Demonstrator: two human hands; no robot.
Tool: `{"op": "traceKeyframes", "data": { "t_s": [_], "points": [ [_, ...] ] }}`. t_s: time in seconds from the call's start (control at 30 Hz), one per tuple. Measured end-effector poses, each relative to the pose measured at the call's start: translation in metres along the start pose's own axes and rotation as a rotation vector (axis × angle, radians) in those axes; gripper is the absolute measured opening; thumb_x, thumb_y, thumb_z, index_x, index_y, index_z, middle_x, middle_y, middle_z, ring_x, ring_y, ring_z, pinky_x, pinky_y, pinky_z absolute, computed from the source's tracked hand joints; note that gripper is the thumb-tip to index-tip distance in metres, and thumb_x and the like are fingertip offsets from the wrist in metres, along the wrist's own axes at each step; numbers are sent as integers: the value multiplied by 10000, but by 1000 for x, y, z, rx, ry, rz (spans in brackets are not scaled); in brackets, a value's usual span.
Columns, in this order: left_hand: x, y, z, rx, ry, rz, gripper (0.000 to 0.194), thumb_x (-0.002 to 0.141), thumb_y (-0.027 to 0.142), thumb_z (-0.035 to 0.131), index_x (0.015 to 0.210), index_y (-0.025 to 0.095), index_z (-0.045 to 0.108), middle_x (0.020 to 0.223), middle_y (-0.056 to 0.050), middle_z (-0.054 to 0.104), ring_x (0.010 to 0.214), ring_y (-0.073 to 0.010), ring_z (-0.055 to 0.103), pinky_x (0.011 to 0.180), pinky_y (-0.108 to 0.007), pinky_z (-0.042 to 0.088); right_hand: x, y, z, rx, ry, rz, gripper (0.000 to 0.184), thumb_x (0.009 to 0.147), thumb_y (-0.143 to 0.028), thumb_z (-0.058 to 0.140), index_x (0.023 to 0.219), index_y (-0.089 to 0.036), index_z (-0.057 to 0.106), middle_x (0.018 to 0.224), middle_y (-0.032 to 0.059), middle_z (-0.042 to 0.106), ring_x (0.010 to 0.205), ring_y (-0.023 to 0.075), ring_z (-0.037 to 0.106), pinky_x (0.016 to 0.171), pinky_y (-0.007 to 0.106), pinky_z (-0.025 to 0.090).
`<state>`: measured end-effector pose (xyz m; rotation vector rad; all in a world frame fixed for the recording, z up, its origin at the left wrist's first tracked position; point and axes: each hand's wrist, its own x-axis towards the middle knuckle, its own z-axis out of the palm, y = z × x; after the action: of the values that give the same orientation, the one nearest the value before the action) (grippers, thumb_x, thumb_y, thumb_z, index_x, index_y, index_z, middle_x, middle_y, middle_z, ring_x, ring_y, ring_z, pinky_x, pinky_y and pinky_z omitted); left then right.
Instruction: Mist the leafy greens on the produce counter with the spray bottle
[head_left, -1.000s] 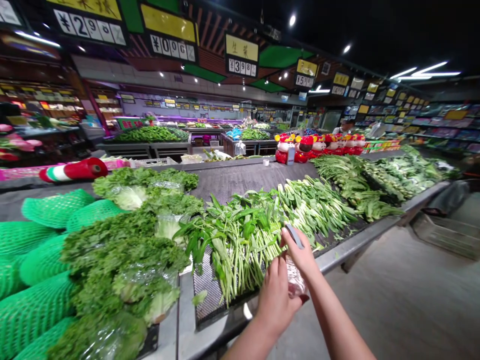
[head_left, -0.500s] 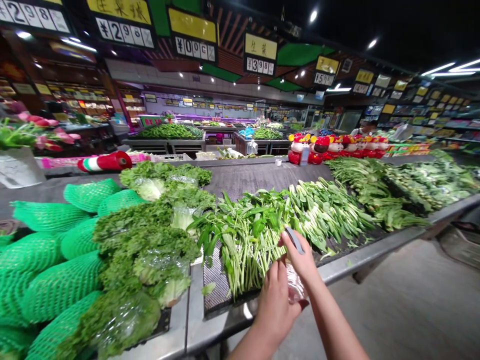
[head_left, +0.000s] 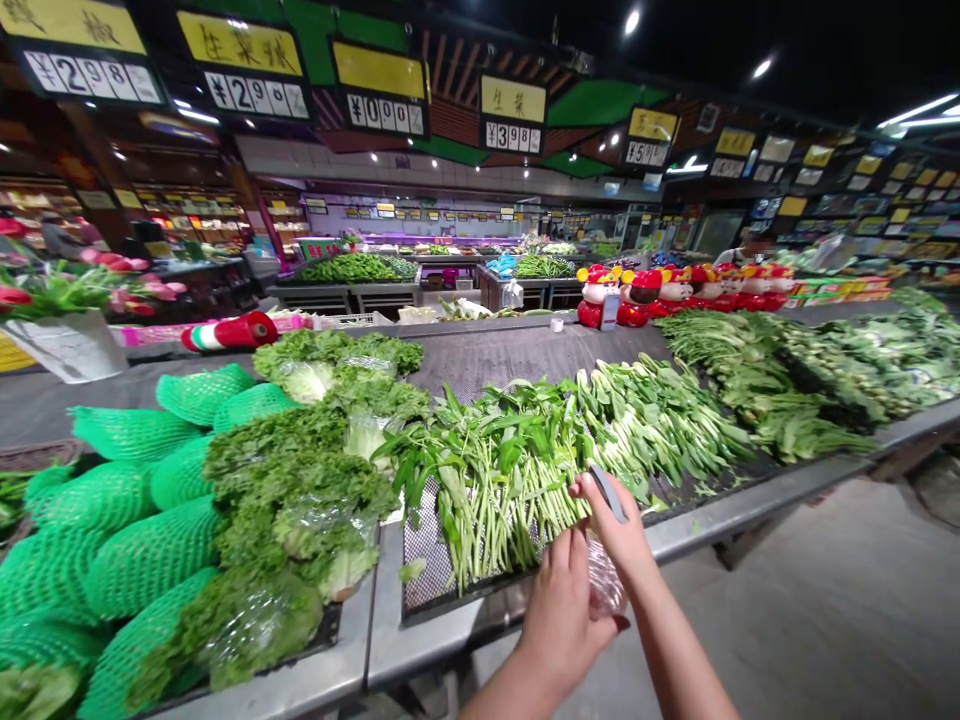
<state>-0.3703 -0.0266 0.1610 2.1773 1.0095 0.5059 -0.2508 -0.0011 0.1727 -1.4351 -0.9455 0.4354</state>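
My left hand (head_left: 559,610) has its fingers curled around a shiny, clear pinkish plastic-looking thing (head_left: 604,580), partly hidden between the hands. Just right of it, my right hand (head_left: 621,530) is closed with a flat grey strip-like piece (head_left: 609,493) lying along the thumb side; its exact kind does not show. Both hands are close together over the counter's front edge. Behind them lies a heap of water spinach (head_left: 502,480), stems toward me, and pale-stemmed leafy greens (head_left: 660,420) sit to its right.
Plastic-wrapped lettuce (head_left: 300,490) and produce in green foam nets (head_left: 150,550) fill the left side. A metal rail (head_left: 435,640) borders the stand. Red and white figurines (head_left: 600,298) line the back ledge, near a red roll (head_left: 240,330). Price signs (head_left: 513,112) hang overhead.
The view has turned slightly left, so the flower pot and nets show farther right. My hands sit a little lower and farther right in view, with the same grip.
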Motion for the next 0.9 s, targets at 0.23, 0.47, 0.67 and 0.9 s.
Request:
{"op": "traceKeyframes", "data": {
  "t_s": [0.23, 0.47, 0.67, 0.9],
  "points": [
    [-12, 15, 37, -14, -116, 12, 900, 551, 270, 744, 1318, 178, 283, 1333, -79, 358, 1181, -256, 369, 1042, -333, 272, -23, 30, -43, -39, 14, 140, 354, 762, -544, 503, 698, -217, 624, 650, 39, 629, 597, 197, 568, 511, 304, 436],
    [-25, 14, 51, -22, -167, 11, 902, 584, 262, 701, 1344, 178, 222, 1373, -99, 308, 1243, -267, 312, 1064, -347, 243, -41, 50, -57, -87, 12, 162, 371, 788, -535, 473, 644, -217, 598, 640, 33, 619, 639, 199, 568, 589, 303, 440],
    [-43, 9, 62, -16, -146, -13, 909, 587, 242, 700, 1352, 191, 212, 1375, -86, 308, 1240, -261, 324, 1059, -338, 257, -60, 65, -55, -23, -2, 183, 351, 784, -517, 496, 807, -198, 640, 740, 46, 658, 735, 209, 600, 714, 317, 445],
    [-63, 6, 73, -44, -149, -50, 916, 571, 268, 717, 1339, 185, 223, 1317, -86, 368, 1184, -255, 377, 1034, -340, 289, -80, 63, -57, -58, -41, 170, 376, 790, -518, 495, 593, -206, 565, 595, 7, 585, 633, 178, 555, 726, 306, 434]
  ]
}}
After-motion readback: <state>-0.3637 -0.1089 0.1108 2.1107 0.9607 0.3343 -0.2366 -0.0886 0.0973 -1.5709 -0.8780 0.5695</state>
